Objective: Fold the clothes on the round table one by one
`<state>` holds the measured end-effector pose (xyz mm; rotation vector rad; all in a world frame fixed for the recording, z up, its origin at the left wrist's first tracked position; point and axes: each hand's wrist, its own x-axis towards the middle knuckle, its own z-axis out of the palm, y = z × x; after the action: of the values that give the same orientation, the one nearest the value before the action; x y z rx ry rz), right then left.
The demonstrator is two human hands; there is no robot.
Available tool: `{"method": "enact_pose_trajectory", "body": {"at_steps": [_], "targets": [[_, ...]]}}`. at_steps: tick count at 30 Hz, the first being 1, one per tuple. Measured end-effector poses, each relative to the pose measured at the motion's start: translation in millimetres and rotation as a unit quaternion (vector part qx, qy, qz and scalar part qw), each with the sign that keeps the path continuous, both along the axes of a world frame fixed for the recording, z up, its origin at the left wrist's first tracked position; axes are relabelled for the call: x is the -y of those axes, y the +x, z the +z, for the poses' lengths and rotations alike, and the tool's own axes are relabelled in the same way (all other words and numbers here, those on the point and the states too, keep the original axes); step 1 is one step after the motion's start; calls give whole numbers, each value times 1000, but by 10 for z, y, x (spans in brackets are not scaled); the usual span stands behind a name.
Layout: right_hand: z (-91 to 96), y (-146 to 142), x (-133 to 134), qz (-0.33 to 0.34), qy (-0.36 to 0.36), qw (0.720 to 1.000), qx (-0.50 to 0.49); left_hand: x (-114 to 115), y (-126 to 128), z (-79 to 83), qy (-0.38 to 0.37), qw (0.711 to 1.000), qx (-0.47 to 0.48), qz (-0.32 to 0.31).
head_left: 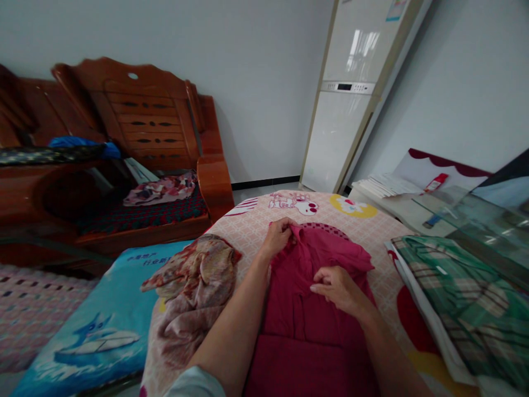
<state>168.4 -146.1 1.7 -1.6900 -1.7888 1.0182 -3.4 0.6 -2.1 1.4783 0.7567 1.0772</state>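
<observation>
A magenta shirt (301, 314) lies spread on the round table, its collar end away from me and its lower part reaching toward me. My left hand (280, 238) is closed on the shirt's cloth at the far left, near the collar. Over the upper middle of the shirt is my right hand (336, 286), thumb and forefinger a little apart with nothing visible between them. I cannot tell whether its fingertips touch the cloth. Left of my left forearm sits a crumpled brownish patterned garment (202, 281).
A patterned tablecloth (248, 229) covers the table. Folded green plaid cloth (467, 286) lies at the right edge, beside a glass panel (487, 220). To the left are a blue printed bag or cushion (99, 336) and a wooden chair (152, 121). An air conditioner (339, 127) stands behind.
</observation>
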Motion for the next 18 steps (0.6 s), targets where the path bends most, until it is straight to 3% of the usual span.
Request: {"method": "enact_pose_trajectory", "body": {"at_steps": [6, 10, 15, 18], "targets": [[27, 8, 7, -39, -58, 992, -102, -51, -23, -31, 37, 999, -19, 26], [47, 65, 3, -85, -58, 987, -123, -59, -41, -57, 135, 980, -131, 72], [-12, 59, -5, -90, -44, 995, 14, -10, -7, -210, 253, 926, -278, 26], [-22, 32, -23, -95, 38, 984, 145, -8, 4, -308, 277, 910, -309, 29]]}}
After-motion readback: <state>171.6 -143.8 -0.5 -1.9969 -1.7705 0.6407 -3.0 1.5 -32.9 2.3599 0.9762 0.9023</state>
